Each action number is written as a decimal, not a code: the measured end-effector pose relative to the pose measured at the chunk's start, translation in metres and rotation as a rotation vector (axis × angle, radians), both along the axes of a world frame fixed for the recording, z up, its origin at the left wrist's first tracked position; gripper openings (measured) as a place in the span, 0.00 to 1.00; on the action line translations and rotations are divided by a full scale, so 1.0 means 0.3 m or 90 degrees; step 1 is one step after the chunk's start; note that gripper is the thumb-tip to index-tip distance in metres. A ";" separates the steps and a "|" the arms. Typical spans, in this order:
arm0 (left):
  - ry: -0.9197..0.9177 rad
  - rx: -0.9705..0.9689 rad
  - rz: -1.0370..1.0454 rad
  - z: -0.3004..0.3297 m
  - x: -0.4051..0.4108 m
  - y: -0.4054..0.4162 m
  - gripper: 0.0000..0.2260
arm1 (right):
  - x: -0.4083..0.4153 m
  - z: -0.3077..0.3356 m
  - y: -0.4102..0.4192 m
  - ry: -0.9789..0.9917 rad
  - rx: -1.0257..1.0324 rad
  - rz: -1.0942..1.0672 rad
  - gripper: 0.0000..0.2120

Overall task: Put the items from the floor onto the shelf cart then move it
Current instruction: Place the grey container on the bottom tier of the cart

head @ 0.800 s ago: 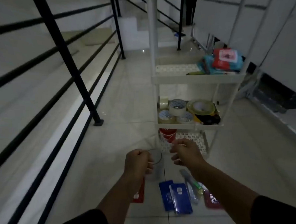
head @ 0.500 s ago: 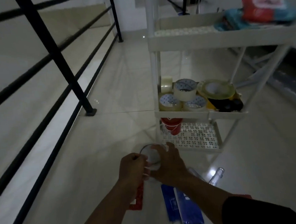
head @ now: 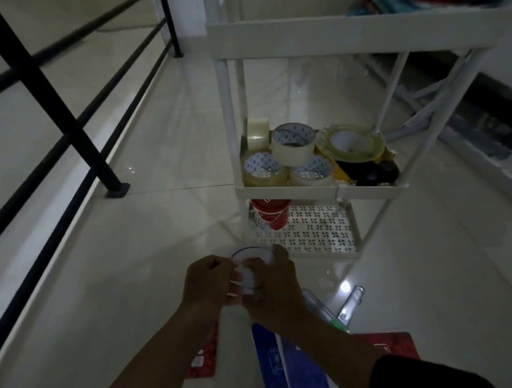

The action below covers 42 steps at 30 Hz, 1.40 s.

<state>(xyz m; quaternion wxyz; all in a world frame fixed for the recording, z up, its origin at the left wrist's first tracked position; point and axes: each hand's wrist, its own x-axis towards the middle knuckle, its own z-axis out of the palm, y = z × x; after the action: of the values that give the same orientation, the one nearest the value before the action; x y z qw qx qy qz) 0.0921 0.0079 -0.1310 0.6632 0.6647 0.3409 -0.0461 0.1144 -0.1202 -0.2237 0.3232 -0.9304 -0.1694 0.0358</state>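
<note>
Our left hand and right hand clasped together around a clear cup, just before the shelf cart bottom tier's front edge; packets on floor behind it; open tile left of it, towards the railing

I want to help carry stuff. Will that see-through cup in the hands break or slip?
The cup looks thin and clear, probably light plastic that could dent. Both hands, left and right, wrap it, so slipping seems unlikely.

Tiled floor bears blue packets; shelf cart middle tier holds tape rolls.
</note>
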 end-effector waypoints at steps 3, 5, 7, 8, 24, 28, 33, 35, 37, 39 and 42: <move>-0.028 0.024 -0.032 -0.007 0.022 -0.050 0.07 | -0.005 0.060 -0.137 -0.009 0.044 -0.051 0.29; -0.073 0.111 -0.070 -0.007 0.047 -0.091 0.07 | -0.003 0.094 -0.228 -0.066 0.042 -0.060 0.30; -0.160 0.315 -0.131 0.003 0.069 -0.132 0.06 | 0.008 0.119 -0.308 -0.129 0.034 -0.084 0.30; -0.229 0.441 -0.160 0.015 0.077 -0.150 0.03 | 0.019 0.129 -0.340 -0.151 0.024 -0.100 0.31; -0.347 0.874 -0.410 -0.078 0.266 -0.259 0.46 | 0.383 -0.011 -0.409 -0.276 0.028 -0.189 0.29; -0.390 0.874 -0.384 -0.117 0.283 -0.256 0.45 | 0.531 -0.080 -0.409 -0.152 -0.233 -0.250 0.27; -0.418 0.886 -0.342 -0.155 0.302 -0.269 0.45 | 0.636 -0.084 -0.388 -0.126 -0.167 -0.265 0.22; -0.440 0.888 -0.338 -0.165 0.308 -0.264 0.44 | 0.641 -0.063 -0.384 -0.128 -0.046 -0.316 0.18; -0.455 0.889 -0.338 -0.169 0.310 -0.260 0.44 | 0.644 -0.037 -0.390 -0.032 -0.082 -0.300 0.19; -0.457 0.889 -0.334 -0.170 0.312 -0.260 0.44 | 0.641 -0.018 -0.396 0.031 -0.192 -0.227 0.22; -0.456 0.883 -0.324 -0.169 0.313 -0.265 0.44 | 0.619 -0.030 -0.413 -0.019 -0.263 -0.242 0.22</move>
<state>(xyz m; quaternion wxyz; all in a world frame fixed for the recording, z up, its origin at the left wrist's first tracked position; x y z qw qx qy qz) 0.1860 -0.0717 -0.1819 0.1394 0.9550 -0.1018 0.2410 0.3000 -0.2440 -0.2326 0.1252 -0.9920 0.0142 -0.0051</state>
